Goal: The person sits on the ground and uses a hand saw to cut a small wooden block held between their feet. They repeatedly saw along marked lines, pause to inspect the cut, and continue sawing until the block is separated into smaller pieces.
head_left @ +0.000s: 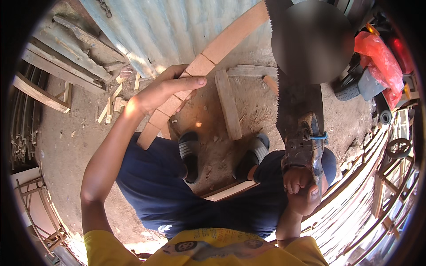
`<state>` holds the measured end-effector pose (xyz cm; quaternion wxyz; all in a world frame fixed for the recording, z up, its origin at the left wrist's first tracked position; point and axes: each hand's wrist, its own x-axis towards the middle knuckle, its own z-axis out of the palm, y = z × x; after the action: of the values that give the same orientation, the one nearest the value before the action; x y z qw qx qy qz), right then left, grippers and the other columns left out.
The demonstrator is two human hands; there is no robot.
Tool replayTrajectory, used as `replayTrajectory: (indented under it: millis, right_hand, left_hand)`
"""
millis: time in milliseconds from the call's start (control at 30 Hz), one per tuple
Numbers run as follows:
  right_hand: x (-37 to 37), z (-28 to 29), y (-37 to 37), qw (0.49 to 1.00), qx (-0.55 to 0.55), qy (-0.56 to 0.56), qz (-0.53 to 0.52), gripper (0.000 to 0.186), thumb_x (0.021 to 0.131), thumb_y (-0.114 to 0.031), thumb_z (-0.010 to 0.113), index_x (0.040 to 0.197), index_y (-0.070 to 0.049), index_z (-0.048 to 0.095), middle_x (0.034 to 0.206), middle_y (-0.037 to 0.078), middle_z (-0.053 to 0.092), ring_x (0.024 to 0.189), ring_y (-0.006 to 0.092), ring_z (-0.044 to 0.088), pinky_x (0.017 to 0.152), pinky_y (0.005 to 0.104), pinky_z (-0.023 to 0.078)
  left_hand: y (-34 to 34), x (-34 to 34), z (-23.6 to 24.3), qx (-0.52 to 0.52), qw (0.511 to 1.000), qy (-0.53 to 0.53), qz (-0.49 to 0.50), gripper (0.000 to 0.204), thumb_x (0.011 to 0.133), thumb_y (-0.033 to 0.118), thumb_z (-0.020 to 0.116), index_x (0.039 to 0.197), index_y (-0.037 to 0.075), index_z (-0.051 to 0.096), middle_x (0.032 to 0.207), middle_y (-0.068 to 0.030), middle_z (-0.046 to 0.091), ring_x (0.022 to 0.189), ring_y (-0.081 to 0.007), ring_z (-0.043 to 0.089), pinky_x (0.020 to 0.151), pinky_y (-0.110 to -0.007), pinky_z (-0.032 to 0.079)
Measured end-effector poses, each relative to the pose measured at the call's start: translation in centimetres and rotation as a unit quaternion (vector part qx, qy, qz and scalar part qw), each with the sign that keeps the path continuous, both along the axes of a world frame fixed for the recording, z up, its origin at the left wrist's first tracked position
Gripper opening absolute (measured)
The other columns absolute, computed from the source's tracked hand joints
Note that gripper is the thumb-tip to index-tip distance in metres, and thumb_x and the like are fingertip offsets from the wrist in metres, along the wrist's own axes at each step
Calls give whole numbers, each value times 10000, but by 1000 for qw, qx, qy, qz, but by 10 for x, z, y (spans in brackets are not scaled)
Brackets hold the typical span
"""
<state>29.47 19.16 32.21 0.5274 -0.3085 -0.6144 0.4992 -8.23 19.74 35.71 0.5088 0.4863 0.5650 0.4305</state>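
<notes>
My left hand [164,91] is closed round a long flat wooden strip [230,33], which slants from my left knee up to the right. Several dark cross lines mark the strip near that hand. My right hand [301,190] grips the worn handle [299,144] of a handsaw, low on the right over my thigh. The saw's toothed blade [295,97] stands upright in the picture, beside the strip's upper end, with its teeth facing left. A blurred round patch hides part of the blade. Whether the strip touches the teeth is unclear.
Corrugated metal sheets [173,26] stand ahead. Planks [71,71] and offcuts lie at left; a loose board [226,104] is on the dirt floor between my sandalled feet. At right are a tyre [348,91], a red plastic bag [377,53] and stacked timber strips [355,221].
</notes>
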Motion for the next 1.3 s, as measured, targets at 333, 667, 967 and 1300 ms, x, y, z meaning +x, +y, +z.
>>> replayTrajectory:
  millis: [333, 667, 967, 1300]
  right_hand:
    - [-30, 27, -3, 1000, 13, 20, 17, 429, 931, -417, 516, 670, -96, 401, 535, 21, 376, 460, 157, 378, 465, 317, 321]
    - [-13, 11, 12, 974, -46, 166, 147, 383, 929, -418, 535, 763, -94, 414, 533, 40, 358, 412, 180, 369, 446, 344, 344]
    - [-20, 11, 0, 999, 32, 11, 38, 441, 920, -400, 570, 794, 4, 446, 528, 16, 329, 434, 131, 378, 406, 295, 328]
    - [-18, 45, -12, 988, 33, 140, 50, 442, 929, -452, 527, 662, -146, 353, 544, 26, 361, 476, 186, 370, 514, 353, 329]
  left_hand:
    - [-5, -18, 4, -52, 989, -139, -17, 443, 896, 473, 599, 866, 37, 530, 609, -22, 480, 378, -121, 453, 407, -249, 401]
    - [-8, -18, -6, -64, 990, -123, -35, 445, 916, 451, 560, 987, 12, 579, 597, -41, 467, 383, -113, 457, 371, -253, 386]
    - [-5, -13, 1, -40, 991, -108, -66, 432, 957, 436, 488, 988, 15, 581, 607, -59, 456, 377, -120, 464, 379, -241, 388]
    - [-4, -13, -2, -54, 989, -131, -48, 405, 932, 424, 535, 935, 22, 579, 584, -42, 462, 370, -126, 465, 362, -256, 383]
